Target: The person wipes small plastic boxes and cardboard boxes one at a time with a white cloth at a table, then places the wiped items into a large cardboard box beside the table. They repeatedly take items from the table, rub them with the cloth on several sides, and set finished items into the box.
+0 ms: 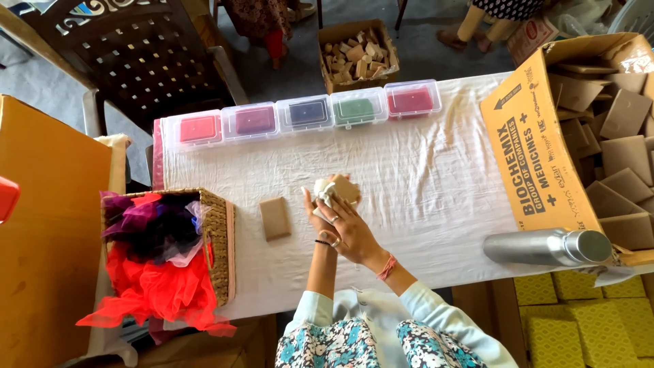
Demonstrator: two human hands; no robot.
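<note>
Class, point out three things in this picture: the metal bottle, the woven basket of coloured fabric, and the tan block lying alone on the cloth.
metal bottle (545, 247), head view, middle of its body.
woven basket (221, 238), head view, right wall.
tan block (275, 218), head view, top face.

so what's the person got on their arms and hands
Both arms wear pale blue long sleeves. The right hand has a pink-orange thread band at the wrist and rings on its fingers. The left hand has a thin dark band at its wrist.
</note>
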